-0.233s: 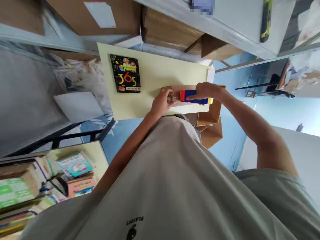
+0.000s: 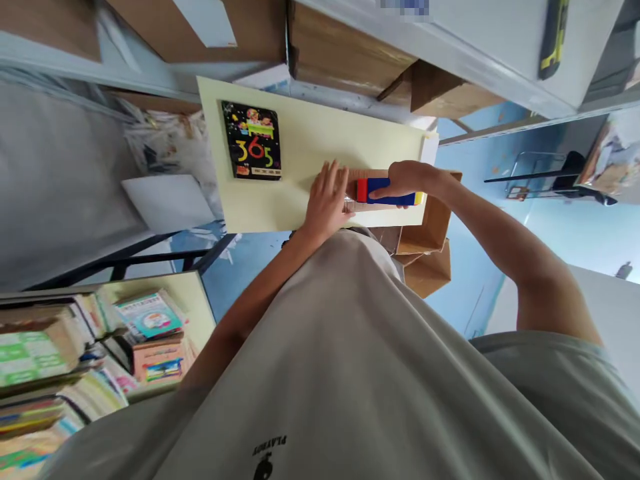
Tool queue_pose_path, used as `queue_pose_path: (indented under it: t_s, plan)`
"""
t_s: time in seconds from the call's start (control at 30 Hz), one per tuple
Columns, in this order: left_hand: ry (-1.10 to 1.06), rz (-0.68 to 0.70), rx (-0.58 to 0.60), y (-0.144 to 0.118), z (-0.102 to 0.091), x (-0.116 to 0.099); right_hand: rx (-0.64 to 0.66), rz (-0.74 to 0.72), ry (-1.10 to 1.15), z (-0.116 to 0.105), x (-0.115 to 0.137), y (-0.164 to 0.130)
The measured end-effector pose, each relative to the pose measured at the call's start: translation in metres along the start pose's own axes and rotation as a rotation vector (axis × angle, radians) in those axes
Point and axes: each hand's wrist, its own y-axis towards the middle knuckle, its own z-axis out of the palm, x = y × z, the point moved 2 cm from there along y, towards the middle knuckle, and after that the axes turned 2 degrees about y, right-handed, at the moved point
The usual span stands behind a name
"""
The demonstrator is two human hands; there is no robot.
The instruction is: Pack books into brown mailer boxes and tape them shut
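Note:
My right hand (image 2: 404,180) is wrapped over a blue tape dispenser (image 2: 379,191) with a red front end and a yellow rear end. The dispenser lies along the top of a brown cardboard box (image 2: 373,207). At the left end of that box, my left hand (image 2: 326,199) lies with its fingers stretched out and apart. A shiny clear patch, seemingly tape, shows beside its thumb. Both hands are over a pale yellow tabletop (image 2: 300,133). Left of them lies a black book (image 2: 253,141) with "365" on its cover.
Open cardboard boxes (image 2: 427,277) stand below the table's right end. A grey shelf (image 2: 480,53) runs along the far side, bearing a yellow and black cutter knife (image 2: 554,40). Books (image 2: 153,317) fill another table at lower left.
My left hand's curled fingers have straightened and now lie flat at the box's left end. My right hand keeps its grip on the dispenser. The camera view has shifted slightly.

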Motion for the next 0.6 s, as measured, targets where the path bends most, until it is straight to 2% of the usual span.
queue_pose_path:
  t_s: [0.1, 0.2, 0.37, 0.43, 0.53, 0.6]
  plan:
    - [0.088, 0.034, 0.044, 0.011, 0.014, -0.013, -0.044, -0.114, -0.006, 0.003, -0.01, 0.014]
    - [0.161, -0.014, 0.052, 0.018, 0.023, -0.013, -0.067, -0.205, 0.048, 0.008, -0.017, 0.025]
    - [0.238, -0.063, 0.05, 0.012, 0.018, -0.011, -0.044, -0.333, 0.168, 0.016, -0.038, 0.029]
    - [0.28, -0.084, 0.061, 0.009, 0.014, -0.014, -0.013, -0.342, 0.183, 0.019, -0.055, 0.028]
    - [0.359, -0.115, 0.091, 0.007, 0.011, -0.018, 0.013, -0.365, 0.189, 0.022, -0.095, 0.022]
    - [0.406, -0.131, 0.111, 0.005, 0.011, -0.019, -0.06, -0.344, 0.211, 0.02, -0.129, 0.015]
